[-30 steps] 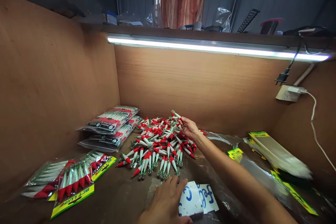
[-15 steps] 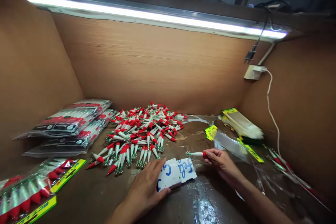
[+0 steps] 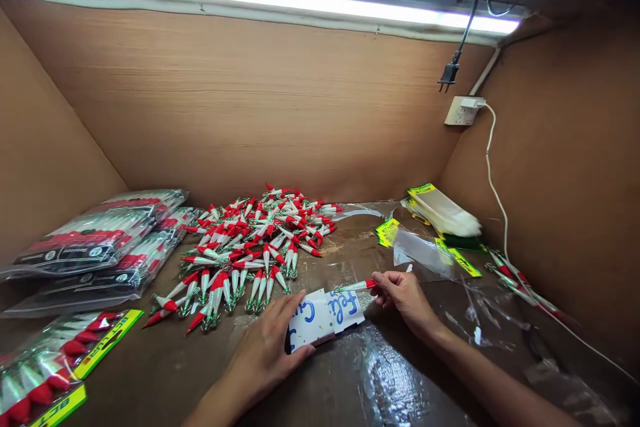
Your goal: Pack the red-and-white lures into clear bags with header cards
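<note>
In the head view my left hand [image 3: 267, 340] grips the left end of a white folded card [image 3: 320, 327] with blue handwriting. Its thumb lies along the near edge and its fingers on the far side. Between thumb and fingertips, my right hand [image 3: 405, 300] pinches the red end of a red-and-white squid jig [image 3: 356, 286]. The jig's hooked end points left, over or just behind the card's far edge; whether it touches cannot be told. Behind my left hand lies a large pile of similar jigs [image 3: 260, 233].
Stacked bagged packs [image 3: 95, 240] stand at the left, with yellow-labelled jig packs [image 3: 55, 360] nearer me. Empty clear sleeves [image 3: 445, 213] and a loose sleeve [image 3: 420, 250] lie at the right. A black plug [image 3: 449, 73] hangs above; a white cable [image 3: 493, 180] runs down the right wall.
My right hand has brought the jig left, so its hooked end is now at the card's far edge. My left hand keeps its hold on the card. The camera view has tilted down and shifted.
</note>
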Action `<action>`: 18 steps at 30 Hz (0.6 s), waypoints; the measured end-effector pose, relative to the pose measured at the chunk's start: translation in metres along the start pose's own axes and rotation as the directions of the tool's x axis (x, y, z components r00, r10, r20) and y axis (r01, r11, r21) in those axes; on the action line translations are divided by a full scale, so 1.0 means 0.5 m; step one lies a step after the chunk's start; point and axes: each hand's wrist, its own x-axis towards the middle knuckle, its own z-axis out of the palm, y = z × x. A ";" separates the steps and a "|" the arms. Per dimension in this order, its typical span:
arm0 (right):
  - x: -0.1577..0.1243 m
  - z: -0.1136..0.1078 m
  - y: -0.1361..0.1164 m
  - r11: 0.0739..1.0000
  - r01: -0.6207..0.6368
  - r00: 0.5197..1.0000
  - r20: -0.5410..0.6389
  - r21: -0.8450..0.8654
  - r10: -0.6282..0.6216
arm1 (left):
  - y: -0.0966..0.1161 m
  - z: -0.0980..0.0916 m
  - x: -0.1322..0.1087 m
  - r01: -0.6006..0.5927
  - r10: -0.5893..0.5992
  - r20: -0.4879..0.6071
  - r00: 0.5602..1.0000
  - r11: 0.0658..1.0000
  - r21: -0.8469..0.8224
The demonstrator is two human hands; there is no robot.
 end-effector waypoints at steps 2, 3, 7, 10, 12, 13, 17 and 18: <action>-0.003 0.002 0.000 0.999 0.019 1.000 -0.010 -0.042 -0.019 | 0.002 -0.005 0.001 0.005 -0.005 0.009 1.000 1.000 0.005; -0.004 0.003 0.001 0.998 0.026 0.999 -0.016 -0.065 -0.027 | 0.004 -0.007 0.002 0.011 -0.011 0.014 1.000 1.000 0.009; -0.011 0.005 0.003 0.987 0.038 0.998 -0.047 -0.155 -0.046 | 0.015 -0.018 0.007 0.025 -0.026 0.031 0.999 0.999 0.020; -0.014 0.006 0.001 0.981 0.044 0.997 -0.057 -0.189 -0.056 | 0.018 -0.021 0.008 0.032 -0.032 0.031 0.999 0.999 0.020; -0.015 0.006 0.000 0.977 0.061 0.995 -0.058 -0.204 -0.075 | 0.018 -0.020 0.007 0.028 -0.028 0.025 0.999 0.999 0.020; -0.015 0.005 -0.001 0.975 0.068 0.995 -0.058 -0.214 -0.082 | 0.017 -0.020 0.007 0.025 -0.026 0.022 0.999 1.000 0.018; -0.015 0.005 -0.004 0.965 0.055 0.996 -0.052 -0.256 -0.071 | 0.013 -0.019 0.006 0.026 -0.026 0.033 0.999 1.000 -0.002; -0.017 0.005 -0.006 0.959 0.056 0.996 -0.052 -0.276 -0.074 | 0.012 -0.019 0.006 0.025 -0.025 0.037 0.999 1.000 -0.009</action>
